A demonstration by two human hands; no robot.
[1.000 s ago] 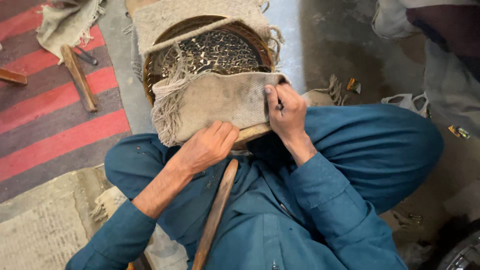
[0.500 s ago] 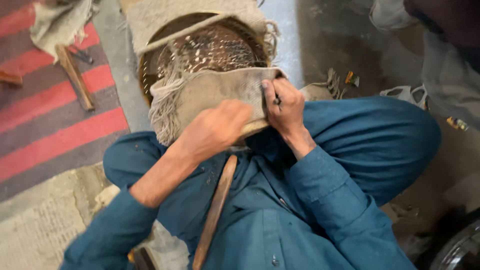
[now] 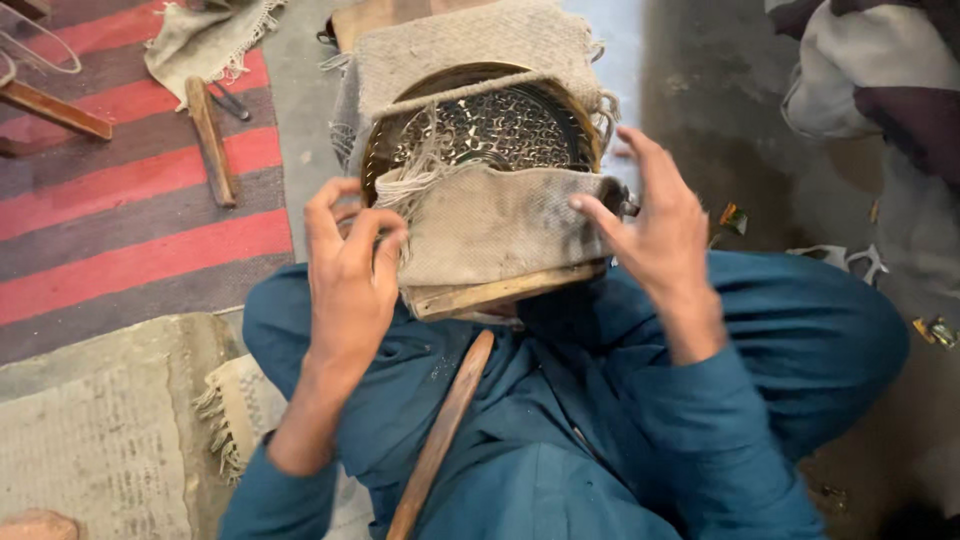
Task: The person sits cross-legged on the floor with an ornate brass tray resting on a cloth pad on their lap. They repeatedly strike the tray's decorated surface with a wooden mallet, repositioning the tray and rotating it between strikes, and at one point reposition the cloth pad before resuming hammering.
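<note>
Left hand (image 3: pixel 350 285): raised at the left edge of the folded burlap cloth (image 3: pixel 490 225), fingers curled loosely, grip open, nothing held. Fingertips sit just beside the cloth's frayed left corner; contact cannot be confirmed.

Right hand (image 3: pixel 655 225): fingers spread, grip open and empty. Index fingertip touches or nearly touches the cloth's upper right corner; the rest of the hand stands clear of it.

Cloth lies draped over the near part of a round metal tray (image 3: pixel 490 125) with a patterned, pierced-looking face and a brass-coloured rim. A wooden board (image 3: pixel 505 290) shows under the cloth's lower edge, tilted, resting against the person's lap. A second strip of coarse cloth (image 3: pixel 470 45) covers the far side of the tray.

Below: blue garment (image 3: pixel 600 430) over crossed legs, with a long wooden handle (image 3: pixel 440 440) running diagonally down from under the board.

Surroundings: red and grey striped rug (image 3: pixel 130 210) to the left, carrying a wooden stick (image 3: pixel 210 140) and another scrap of cloth (image 3: pixel 205 40). Pale woven mat (image 3: pixel 90 430) at lower left. Bare concrete floor (image 3: pixel 720 130) to the right, with small scraps scattered about.
</note>
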